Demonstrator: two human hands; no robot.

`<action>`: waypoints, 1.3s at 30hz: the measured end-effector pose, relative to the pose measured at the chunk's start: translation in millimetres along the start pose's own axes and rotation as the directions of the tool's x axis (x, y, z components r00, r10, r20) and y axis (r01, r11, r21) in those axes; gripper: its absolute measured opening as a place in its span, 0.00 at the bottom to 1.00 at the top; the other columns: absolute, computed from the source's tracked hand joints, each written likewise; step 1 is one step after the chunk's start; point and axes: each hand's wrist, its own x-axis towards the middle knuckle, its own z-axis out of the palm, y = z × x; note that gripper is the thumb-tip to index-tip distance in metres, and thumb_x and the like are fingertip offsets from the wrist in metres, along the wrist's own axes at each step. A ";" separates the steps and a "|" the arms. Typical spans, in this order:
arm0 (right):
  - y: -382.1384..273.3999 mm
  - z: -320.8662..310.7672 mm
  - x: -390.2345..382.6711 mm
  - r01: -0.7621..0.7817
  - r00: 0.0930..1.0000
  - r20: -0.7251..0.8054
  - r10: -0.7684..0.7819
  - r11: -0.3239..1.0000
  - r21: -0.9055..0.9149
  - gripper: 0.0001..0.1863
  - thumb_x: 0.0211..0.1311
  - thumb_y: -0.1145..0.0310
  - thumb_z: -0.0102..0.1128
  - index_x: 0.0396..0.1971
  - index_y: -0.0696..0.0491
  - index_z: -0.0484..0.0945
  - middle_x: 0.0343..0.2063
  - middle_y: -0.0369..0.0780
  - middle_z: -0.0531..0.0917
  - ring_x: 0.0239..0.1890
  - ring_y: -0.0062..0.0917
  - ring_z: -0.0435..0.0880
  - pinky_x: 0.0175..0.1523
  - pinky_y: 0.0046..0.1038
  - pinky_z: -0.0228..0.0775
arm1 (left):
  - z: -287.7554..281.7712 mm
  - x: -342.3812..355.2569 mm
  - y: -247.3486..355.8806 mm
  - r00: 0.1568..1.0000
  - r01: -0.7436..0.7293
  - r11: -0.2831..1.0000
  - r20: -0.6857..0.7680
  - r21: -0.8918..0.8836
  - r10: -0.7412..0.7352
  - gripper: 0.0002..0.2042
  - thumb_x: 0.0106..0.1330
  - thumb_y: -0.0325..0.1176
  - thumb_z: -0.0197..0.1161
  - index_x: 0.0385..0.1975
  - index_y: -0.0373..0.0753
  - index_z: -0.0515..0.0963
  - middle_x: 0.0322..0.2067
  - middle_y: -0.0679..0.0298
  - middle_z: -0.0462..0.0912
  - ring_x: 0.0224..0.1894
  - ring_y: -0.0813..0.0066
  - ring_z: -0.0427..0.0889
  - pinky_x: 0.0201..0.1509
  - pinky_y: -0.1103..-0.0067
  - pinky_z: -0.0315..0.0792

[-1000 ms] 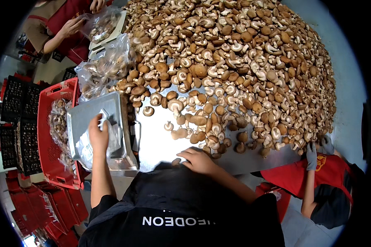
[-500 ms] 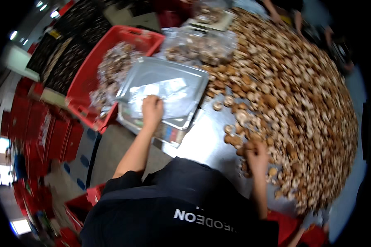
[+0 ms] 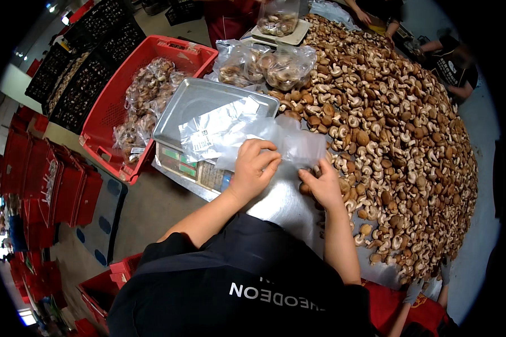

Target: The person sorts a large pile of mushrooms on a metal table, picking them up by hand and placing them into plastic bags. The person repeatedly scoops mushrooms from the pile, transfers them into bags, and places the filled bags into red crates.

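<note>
A clear plastic bag (image 3: pixel 303 147) stretches off the grey metal scale pan (image 3: pixel 174 106) toward the right, above the table. My left hand (image 3: pixel 256 171) pinches the bag near its middle, with the fingers bent over it. At the bag's right end is my right hand (image 3: pixel 325 186), its thumb held apart from the fingers. The fingertips meet the bag's edge and are partly hidden there. More flat bags (image 3: pixel 205 137), one with a printed label, lie on the pan. A large heap of brown mushrooms (image 3: pixel 388 151) begins just beyond my right hand.
Left of the scale stands a red crate (image 3: pixel 104 115) with bagged mushrooms (image 3: pixel 149 95). Filled bags (image 3: pixel 287 70) sit behind the pan, near a second scale (image 3: pixel 292 36). Co-workers' hands (image 3: pixel 365 19) reach the heap's far side; gloved hands (image 3: pixel 413 292) are at lower right.
My left hand has lifted a bag from the pan and moved right with it. My right hand has left the mushrooms and moved up and left to the bag's end.
</note>
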 end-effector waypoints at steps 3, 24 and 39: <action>-9.6 -8.5 -10.2 0.175 0.984 -0.019 -0.179 0.976 -0.127 0.27 0.41 0.72 0.66 0.47 0.58 0.73 0.54 0.45 0.70 0.61 0.38 0.63 0.63 0.34 0.55 | -2.1 -6.0 -1.8 0.996 -0.062 0.997 0.068 -0.037 0.065 0.06 0.49 0.26 0.66 0.27 0.39 0.78 0.35 0.64 0.77 0.40 0.64 0.73 0.46 0.72 0.66; -33.3 -14.0 -62.9 -0.135 0.878 -0.437 0.196 0.977 0.166 0.10 0.42 0.76 0.68 0.28 0.58 0.79 0.25 0.36 0.81 0.26 0.18 0.77 0.32 0.21 0.70 | 37.4 2.6 64.9 0.689 0.637 0.668 0.674 -0.384 -0.268 0.14 0.58 0.37 0.63 0.39 0.36 0.72 0.35 0.61 0.73 0.39 0.72 0.74 0.44 0.77 0.70; -52.8 -20.3 -101.4 0.199 0.872 -0.290 -0.395 0.826 -0.527 0.23 0.42 0.73 0.65 0.43 0.59 0.74 0.40 0.47 0.78 0.41 0.37 0.78 0.45 0.34 0.70 | 14.3 -19.8 43.2 0.713 0.677 0.625 0.556 -0.388 -0.428 0.06 0.60 0.29 0.62 0.31 0.36 0.72 0.23 0.70 0.76 0.24 0.84 0.71 0.27 0.84 0.66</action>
